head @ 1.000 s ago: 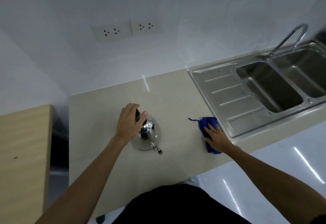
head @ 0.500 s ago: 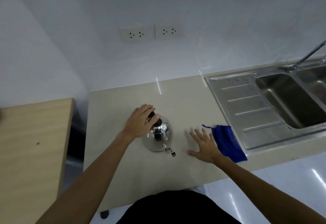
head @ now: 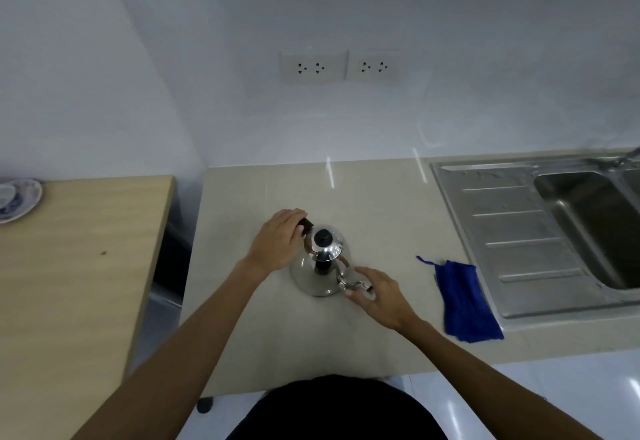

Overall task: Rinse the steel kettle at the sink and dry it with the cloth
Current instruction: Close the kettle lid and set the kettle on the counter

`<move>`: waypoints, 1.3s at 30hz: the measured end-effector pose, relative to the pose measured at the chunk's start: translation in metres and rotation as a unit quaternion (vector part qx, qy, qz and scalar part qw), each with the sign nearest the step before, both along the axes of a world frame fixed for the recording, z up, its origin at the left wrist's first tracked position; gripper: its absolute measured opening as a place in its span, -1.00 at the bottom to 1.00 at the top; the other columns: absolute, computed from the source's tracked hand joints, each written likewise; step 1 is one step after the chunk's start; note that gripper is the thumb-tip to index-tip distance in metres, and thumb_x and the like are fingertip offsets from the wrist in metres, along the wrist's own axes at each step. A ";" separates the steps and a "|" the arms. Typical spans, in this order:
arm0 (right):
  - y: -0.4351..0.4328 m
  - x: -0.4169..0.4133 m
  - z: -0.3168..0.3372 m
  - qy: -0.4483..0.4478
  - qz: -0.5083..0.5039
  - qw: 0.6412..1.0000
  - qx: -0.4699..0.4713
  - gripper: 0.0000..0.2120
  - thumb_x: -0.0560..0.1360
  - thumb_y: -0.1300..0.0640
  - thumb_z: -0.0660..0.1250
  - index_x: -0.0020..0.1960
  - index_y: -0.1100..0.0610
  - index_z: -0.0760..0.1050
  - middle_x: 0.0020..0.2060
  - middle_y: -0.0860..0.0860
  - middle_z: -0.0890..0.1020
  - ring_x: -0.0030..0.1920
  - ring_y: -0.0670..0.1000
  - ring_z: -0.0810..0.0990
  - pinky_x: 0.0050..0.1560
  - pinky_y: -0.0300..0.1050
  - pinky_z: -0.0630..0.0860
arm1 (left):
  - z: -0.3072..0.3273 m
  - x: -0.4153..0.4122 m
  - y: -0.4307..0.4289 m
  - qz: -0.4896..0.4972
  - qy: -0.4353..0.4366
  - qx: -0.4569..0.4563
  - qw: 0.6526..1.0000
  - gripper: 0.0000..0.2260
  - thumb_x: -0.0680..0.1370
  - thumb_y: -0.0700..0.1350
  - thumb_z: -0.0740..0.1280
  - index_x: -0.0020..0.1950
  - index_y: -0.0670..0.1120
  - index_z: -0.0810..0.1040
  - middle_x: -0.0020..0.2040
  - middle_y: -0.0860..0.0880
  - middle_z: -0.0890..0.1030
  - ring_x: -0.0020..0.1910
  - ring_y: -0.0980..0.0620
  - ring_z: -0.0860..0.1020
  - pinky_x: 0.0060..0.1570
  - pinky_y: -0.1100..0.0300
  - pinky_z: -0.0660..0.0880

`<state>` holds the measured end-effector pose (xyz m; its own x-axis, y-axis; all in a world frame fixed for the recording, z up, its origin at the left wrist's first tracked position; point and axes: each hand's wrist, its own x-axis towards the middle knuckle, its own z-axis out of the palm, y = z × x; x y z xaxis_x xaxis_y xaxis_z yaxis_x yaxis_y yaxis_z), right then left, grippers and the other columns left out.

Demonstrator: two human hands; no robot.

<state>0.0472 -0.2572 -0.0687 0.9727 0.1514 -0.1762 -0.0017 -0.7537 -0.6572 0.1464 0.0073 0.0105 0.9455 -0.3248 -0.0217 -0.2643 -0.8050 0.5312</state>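
The steel kettle (head: 320, 268) with a black lid knob stands on the beige counter (head: 381, 211), its spout pointing toward me. My left hand (head: 278, 242) grips the kettle's black handle at its far left side. My right hand (head: 379, 296) is at the spout, fingers closed around its tip. The blue cloth (head: 462, 299) lies flat on the counter to the right, beside the sink's drainboard, with no hand on it. The steel sink (head: 519, 232) sits at the right, its basin partly cut off by the frame edge.
A wooden table (head: 76, 266) stands left of the counter across a dark gap, with a patterned plate (head: 17, 197) at its far left. Two wall sockets (head: 339, 66) sit above the counter. The faucet base (head: 628, 157) shows at the right edge.
My right hand left the blue cloth and moved left to the kettle's spout. My left hand stays on the handle. The view shifted left, so the sink slid toward the right edge.
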 end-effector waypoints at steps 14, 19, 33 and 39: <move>0.005 0.067 0.018 -0.011 -0.045 0.999 0.009 -0.66 0.53 -0.18 0.31 0.07 0.07 0.60 0.10 -0.04 0.68 0.16 -0.01 0.63 0.23 0.07 0.51 | -0.012 -0.036 0.041 0.054 -0.043 0.068 0.995 -0.70 0.48 -0.06 0.44 0.18 -0.11 0.59 0.07 -0.09 0.57 0.06 -0.15 0.51 0.08 -0.04 0.51; 0.024 0.086 0.024 0.001 -0.067 0.996 0.058 -0.82 0.57 0.08 0.35 0.08 0.17 0.60 -0.09 0.01 0.71 -0.10 -0.08 0.66 0.02 -0.34 0.56 | -0.006 -0.034 0.046 0.066 0.066 0.019 0.995 -0.70 0.44 -0.03 0.48 0.11 -0.08 0.56 0.04 -0.01 0.54 -0.05 -0.06 0.55 0.00 0.03 0.53; 0.042 0.131 0.015 0.027 -0.104 0.988 0.107 -0.92 0.52 0.20 0.40 -0.01 0.17 0.63 -0.22 0.02 0.72 -0.20 -0.04 0.70 -0.22 -0.58 0.42 | 0.002 -0.005 0.060 0.036 0.058 0.037 0.997 -0.77 0.41 -0.03 0.46 0.01 -0.06 0.57 -0.09 0.05 0.55 -0.22 -0.01 0.53 -0.25 0.07 0.54; 0.063 0.181 0.028 0.021 -0.135 0.984 0.118 -0.93 0.52 0.20 0.40 -0.01 0.17 0.63 -0.21 0.06 0.72 -0.25 -0.07 0.67 -0.30 -0.52 0.44 | 0.020 0.048 0.073 0.033 0.041 0.055 0.997 -0.77 0.44 -0.06 0.45 0.05 -0.09 0.58 -0.05 0.01 0.54 -0.13 -0.02 0.53 -0.18 0.10 0.51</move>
<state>0.2284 -0.1939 -0.0406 0.9756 -0.0693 -0.2082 -0.2116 -0.5484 -0.8090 0.1945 0.0807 0.0302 0.9581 -0.2541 -0.1324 -0.1688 -0.8739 0.4559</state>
